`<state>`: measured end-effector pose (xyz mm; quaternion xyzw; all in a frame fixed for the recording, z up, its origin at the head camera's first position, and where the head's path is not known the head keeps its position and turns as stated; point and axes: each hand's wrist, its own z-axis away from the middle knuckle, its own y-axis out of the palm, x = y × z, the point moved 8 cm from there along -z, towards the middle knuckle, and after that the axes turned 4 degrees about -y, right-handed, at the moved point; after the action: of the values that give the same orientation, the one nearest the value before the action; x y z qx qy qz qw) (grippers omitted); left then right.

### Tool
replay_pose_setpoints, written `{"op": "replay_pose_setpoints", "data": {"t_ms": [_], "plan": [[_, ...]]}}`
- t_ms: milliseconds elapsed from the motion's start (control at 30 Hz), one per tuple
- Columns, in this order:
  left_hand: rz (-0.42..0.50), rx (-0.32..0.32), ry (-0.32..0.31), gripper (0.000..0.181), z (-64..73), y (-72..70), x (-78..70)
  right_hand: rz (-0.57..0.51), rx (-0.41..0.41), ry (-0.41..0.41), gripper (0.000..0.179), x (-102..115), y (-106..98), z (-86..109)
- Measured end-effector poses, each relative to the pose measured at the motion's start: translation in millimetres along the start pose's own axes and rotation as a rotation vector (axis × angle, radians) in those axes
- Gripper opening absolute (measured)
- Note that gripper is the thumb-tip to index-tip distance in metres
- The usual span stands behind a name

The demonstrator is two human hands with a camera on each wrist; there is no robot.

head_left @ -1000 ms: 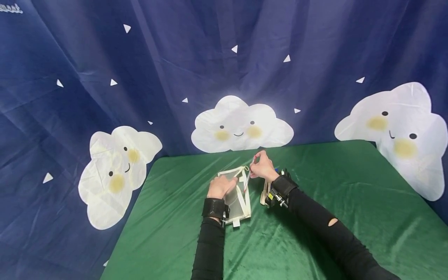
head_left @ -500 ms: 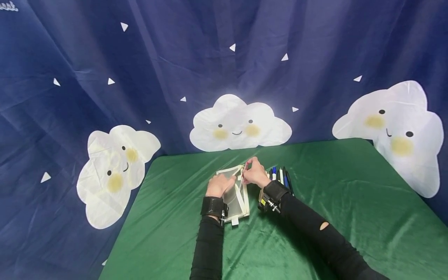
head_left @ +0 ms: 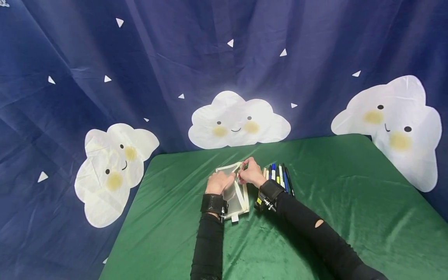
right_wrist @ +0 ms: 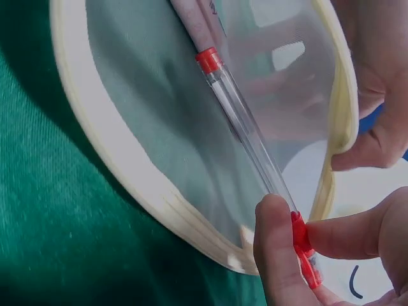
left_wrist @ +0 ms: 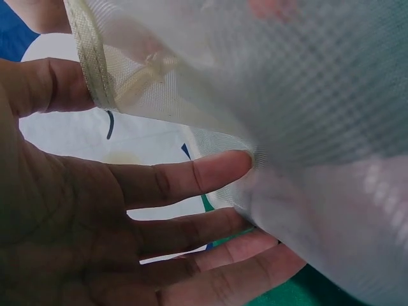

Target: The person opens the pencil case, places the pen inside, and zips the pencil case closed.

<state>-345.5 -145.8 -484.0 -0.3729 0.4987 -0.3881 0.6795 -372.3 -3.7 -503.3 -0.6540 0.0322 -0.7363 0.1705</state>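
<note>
A cream-edged mesh zip pouch (head_left: 231, 200) lies on the green cloth, its mouth spread apart. My left hand (head_left: 217, 182) holds the pouch's left edge; in the left wrist view its thumb (left_wrist: 57, 86) lies at the trimmed rim and its fingers lie along the mesh. Between thumb and fingers, my right hand (head_left: 252, 174) pinches the red end of a clear pen (right_wrist: 245, 127). This pen slants into the pouch mouth, its other red-collared end over the mesh. Inside the pouch lies a pale pinkish pen-like stick (right_wrist: 191, 22), partly cut off by the frame.
Several pens and markers (head_left: 280, 175) lie side by side just right of the pouch, partly behind my right wrist. Green cloth (head_left: 168, 217) covers the table. A dark blue curtain (head_left: 196, 46) with cloud prints hangs behind it.
My right hand has moved left and slightly toward me, carrying the pen from beside the pouch into its mouth. More of the pen row shows now. The left hand stays at the pouch.
</note>
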Motion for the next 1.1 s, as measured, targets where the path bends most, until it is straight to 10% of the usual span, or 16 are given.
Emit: {"op": "replay_pose_setpoints", "data": {"t_ms": [1100], "plan": [[-0.007, -0.006, 0.021, 0.067, 1.5, 0.4, -1.1, 0.034, -0.028, 0.039, 0.031, -16, 20, 2.3]]}}
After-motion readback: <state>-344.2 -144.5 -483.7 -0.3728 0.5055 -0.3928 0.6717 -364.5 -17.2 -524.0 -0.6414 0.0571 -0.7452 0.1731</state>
